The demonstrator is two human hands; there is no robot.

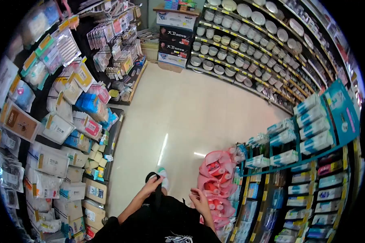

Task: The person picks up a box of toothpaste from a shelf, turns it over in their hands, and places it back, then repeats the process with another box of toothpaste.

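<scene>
My left hand [151,185] is closed around a black strap [158,191], which forms a loop above the fingers and hangs down against the black clothing. My right hand [199,199] is held in front of the body with its fingers loosely bent and apart; nothing shows in it. Just to its right, pink plastic bags [225,160] hold red bottles or packs [211,186], and the hand does not appear to touch them. A white and green shoe [163,178] shows on the floor beyond the left hand.
A shop aisle with a shiny pale floor [166,109] runs ahead. Packaged goods [56,127] hang on the left rack. White bowls [235,44] fill shelves at the back right. Stacked boxes [174,38] stand at the far end. Boxed goods [316,125] line the right shelf.
</scene>
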